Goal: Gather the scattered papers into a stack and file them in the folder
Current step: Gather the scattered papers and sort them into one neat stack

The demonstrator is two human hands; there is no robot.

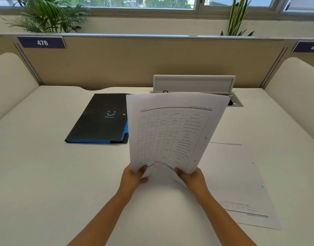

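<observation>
I hold a stack of white papers (172, 132) upright above the desk, its printed table facing me upside down. My left hand (133, 176) pinches the lower left corner and my right hand (191, 176) pinches the lower right corner. The bottom edge bows between them. One loose sheet (241, 183) lies flat on the desk to the right. The black folder (101, 119) with blue inner edges lies closed at the back left, partly hidden behind the held papers.
The white desk (64, 174) is bounded by a beige partition (135, 64) at the back and cream side panels. An open grey cable hatch (193, 84) stands behind the papers. Plants stand beyond the partition.
</observation>
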